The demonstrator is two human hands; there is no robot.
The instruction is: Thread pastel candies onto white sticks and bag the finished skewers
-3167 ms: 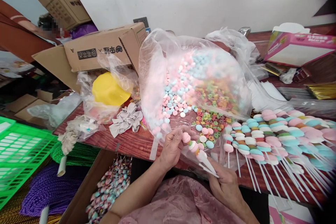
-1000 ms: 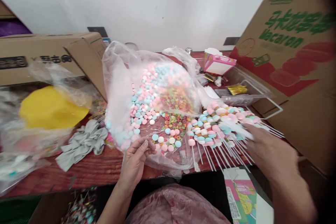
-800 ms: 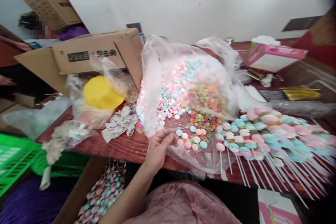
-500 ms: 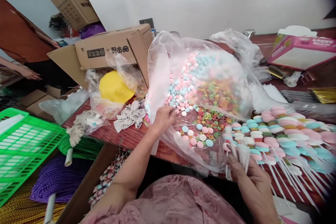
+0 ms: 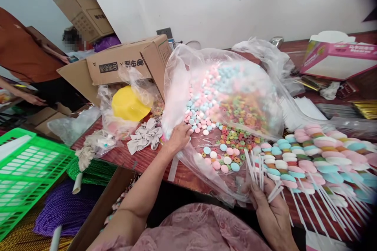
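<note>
My left hand (image 5: 178,139) rests at the left side of a clear plastic bag (image 5: 196,160), fingers curled beside the loose candies. Whatever its fingertips hold is hidden. Inside the bag lie pastel pink, blue and white button-shaped candies (image 5: 216,165) and small multicoloured rings (image 5: 235,138). My right hand (image 5: 272,208) is closed around several thin white sticks (image 5: 255,170), which fan upward and sideways between the fingers. To the right of that hand, many stacks of candies and rings on white sticks (image 5: 316,160) lie in a pile.
Cardboard box (image 5: 123,60), yellow round item (image 5: 129,104) in plastic and grey cloth (image 5: 145,135) stand at left on the red-brown table (image 5: 114,160). A green crate (image 5: 26,180) and purple twisted strands (image 5: 59,208) sit lower left. Behind, another person (image 5: 29,55) stands. A pink-and-white box (image 5: 338,60) is far right.
My right hand has shifted left, and the sticks in it are now more fanned out. My left hand has drawn slightly left and down along the candies. The view has tilted a little.
</note>
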